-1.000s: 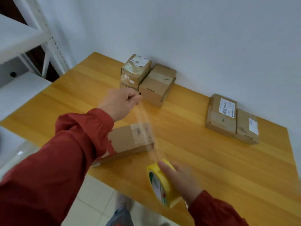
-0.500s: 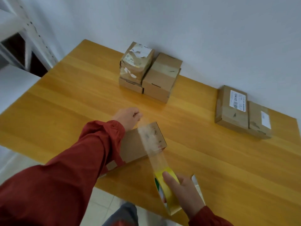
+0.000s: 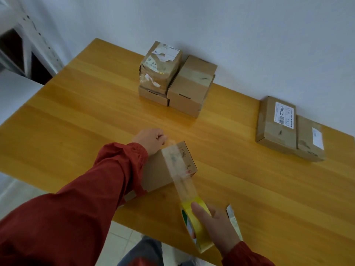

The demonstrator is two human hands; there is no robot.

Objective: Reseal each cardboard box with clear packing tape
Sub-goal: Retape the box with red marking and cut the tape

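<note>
Now L hand point(image 3: 150, 140) pinches end of clear tape strip point(image 3: 174, 161) across brown cardboard box point(image 3: 155, 174); R hand point(image 3: 219, 227) grips yellow tape roll point(image 3: 190, 225).

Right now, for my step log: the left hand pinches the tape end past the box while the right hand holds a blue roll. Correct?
No: the roll is yellow, not blue, as the head view shows. The left hand does pinch the tape end past the box while the right hand holds the roll.
</note>
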